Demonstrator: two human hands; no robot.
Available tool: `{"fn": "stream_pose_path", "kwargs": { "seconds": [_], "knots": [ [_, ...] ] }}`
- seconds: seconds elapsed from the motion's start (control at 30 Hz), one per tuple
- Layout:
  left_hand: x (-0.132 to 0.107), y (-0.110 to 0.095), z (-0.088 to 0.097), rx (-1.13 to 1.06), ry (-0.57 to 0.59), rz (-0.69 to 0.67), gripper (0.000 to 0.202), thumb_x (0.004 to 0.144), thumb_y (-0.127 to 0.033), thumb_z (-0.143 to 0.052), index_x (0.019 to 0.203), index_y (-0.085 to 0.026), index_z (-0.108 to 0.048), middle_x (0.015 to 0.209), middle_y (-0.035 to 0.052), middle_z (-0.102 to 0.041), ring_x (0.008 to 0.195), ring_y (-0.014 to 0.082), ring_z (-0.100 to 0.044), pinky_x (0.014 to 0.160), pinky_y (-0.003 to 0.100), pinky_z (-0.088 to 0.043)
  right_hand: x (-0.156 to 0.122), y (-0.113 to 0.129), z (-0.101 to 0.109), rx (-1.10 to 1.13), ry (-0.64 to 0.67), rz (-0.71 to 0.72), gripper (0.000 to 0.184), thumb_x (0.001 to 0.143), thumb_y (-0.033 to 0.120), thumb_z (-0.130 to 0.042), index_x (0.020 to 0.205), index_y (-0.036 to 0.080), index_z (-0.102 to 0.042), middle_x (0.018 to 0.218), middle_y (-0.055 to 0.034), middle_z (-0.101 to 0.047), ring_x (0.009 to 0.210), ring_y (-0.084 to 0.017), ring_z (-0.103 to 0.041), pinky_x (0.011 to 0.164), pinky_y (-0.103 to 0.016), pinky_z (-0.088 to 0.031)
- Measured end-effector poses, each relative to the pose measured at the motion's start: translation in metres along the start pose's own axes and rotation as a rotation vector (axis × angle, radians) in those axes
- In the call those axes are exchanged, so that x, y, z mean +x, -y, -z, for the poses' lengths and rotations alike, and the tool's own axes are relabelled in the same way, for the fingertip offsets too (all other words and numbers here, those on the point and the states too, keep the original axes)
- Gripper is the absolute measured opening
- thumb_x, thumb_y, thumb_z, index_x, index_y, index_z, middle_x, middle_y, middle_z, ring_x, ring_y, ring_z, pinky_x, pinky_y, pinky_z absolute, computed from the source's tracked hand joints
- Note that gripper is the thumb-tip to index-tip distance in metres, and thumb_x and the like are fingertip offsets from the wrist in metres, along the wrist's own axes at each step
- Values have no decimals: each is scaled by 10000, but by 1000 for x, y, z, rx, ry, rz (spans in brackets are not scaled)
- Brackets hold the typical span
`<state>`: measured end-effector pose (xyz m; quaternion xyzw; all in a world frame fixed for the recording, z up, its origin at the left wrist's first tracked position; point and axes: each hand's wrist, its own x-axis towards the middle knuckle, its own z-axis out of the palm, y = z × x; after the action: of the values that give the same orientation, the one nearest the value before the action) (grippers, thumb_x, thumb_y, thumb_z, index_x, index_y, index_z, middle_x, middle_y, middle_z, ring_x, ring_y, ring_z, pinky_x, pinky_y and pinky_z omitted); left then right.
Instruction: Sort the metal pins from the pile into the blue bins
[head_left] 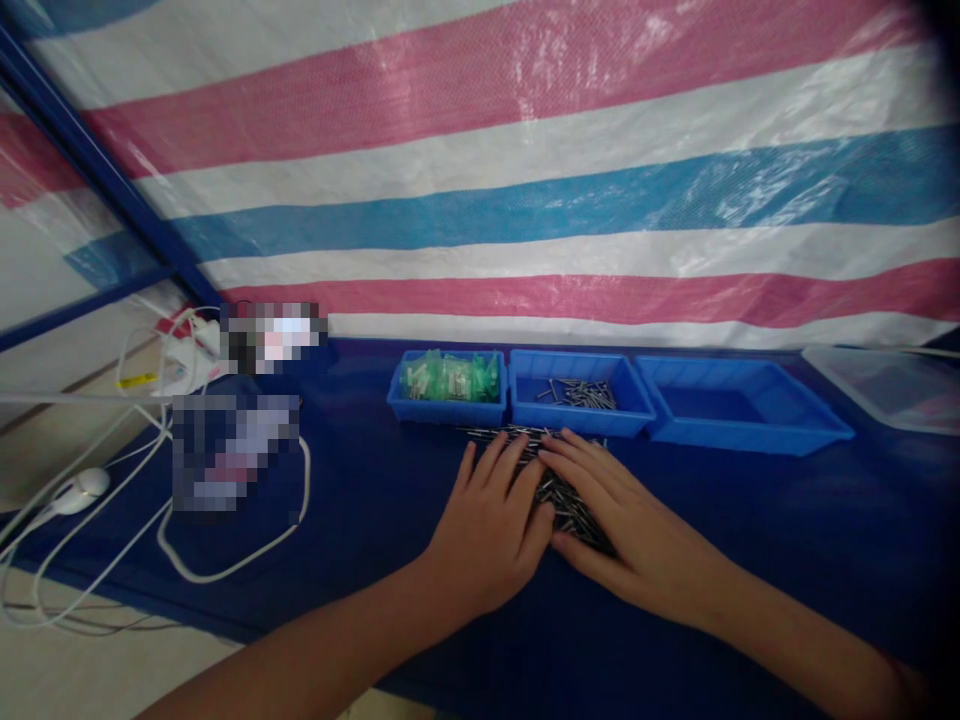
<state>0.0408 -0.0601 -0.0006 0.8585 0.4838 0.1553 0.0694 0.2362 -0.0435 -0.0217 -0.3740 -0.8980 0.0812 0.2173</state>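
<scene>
A heap of thin, dark metal screws (568,507) lies on the blue table, partly covered by both hands. My left hand (491,525) rests palm down over the heap's left side, its fingers spread. From the right, my right hand (626,515) lies on the heap with its fingers stretched out; its fingertips come close to the left hand's. Neither hand is closed around anything. Just beyond the fingers stands a blue bin (581,420) with a small pile of similar screws (589,394) inside.
Left of that bin, another blue bin (450,412) holds green plastic packets (454,378). A third blue bin (750,435) stands to the right, near a clear plastic container (885,385). White cables (307,490) lie on the left side, and a striped sheet (562,200) hangs behind.
</scene>
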Motion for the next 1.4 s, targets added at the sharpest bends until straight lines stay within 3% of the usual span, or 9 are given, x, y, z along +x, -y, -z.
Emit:
{"fn": "stream_pose_path", "kwargs": {
  "seconds": [0.17,0.33,0.53,0.77,1.0,1.17,1.3,1.4],
  "knots": [
    [-1,-1,1,37,-20,136,552,880,-433,-465,1387,-226,-397,1507,107,-320,1389,327,-257,1113,621,-176,10,4,-3,-37,2,-30,771,764,363,-584,1445,139,-301,1482,-164,-362,1404,-315,-243,1105,-565,-260],
    [1,2,-2,1,24,112,577,903,-475,-424,1415,-219,-356,1524,117,-280,1403,322,-228,1115,601,-201,10,4,-7,-24,-17,-13,744,752,336,-575,1429,132,-342,1464,-171,-391,1388,-326,-280,1092,-561,-293],
    [0,1,-2,17,-15,115,479,919,-432,-410,1352,-230,-442,1481,101,-359,1392,303,-254,1130,567,-197,7,6,-8,-51,-19,-11,661,795,339,-547,1390,96,-392,1452,-168,-407,1392,-293,-281,1097,-504,-331],
    [1,8,5,32,-30,117,714,789,-660,-510,1387,-282,-410,1494,120,-329,1395,360,-222,1100,655,-126,2,12,-2,-69,-65,-96,729,771,442,-586,1410,152,-386,1450,-147,-418,1380,-332,-291,1077,-570,-315],
    [0,11,4,37,66,88,494,948,-482,-342,1400,-288,-389,1530,75,-284,1415,288,-220,1121,581,-196,-2,11,-5,-92,6,-88,615,901,421,-464,1444,154,-354,1493,-135,-356,1405,-316,-239,1079,-544,-345],
    [-3,19,11,80,52,103,530,948,-503,-338,1407,-243,-382,1528,94,-279,1417,300,-207,1129,558,-212,-6,11,-2,-145,18,-125,615,917,459,-427,1424,114,-379,1505,-131,-335,1416,-303,-212,1102,-509,-331],
    [-9,30,28,124,-29,92,609,922,-517,-408,1432,-191,-341,1522,127,-263,1411,319,-182,1131,516,-241,-4,10,11,-165,-57,-126,590,871,500,-496,1319,116,-510,1412,-156,-449,1363,-326,-303,1086,-505,-341],
    [-21,32,38,123,-23,120,569,912,-510,-440,1391,-205,-403,1435,127,-382,1323,308,-327,1085,507,-316,-4,10,18,-172,-103,-115,552,823,509,-565,1214,120,-594,1270,-180,-534,1213,-344,-446,999,-523,-405]
  ]
}}
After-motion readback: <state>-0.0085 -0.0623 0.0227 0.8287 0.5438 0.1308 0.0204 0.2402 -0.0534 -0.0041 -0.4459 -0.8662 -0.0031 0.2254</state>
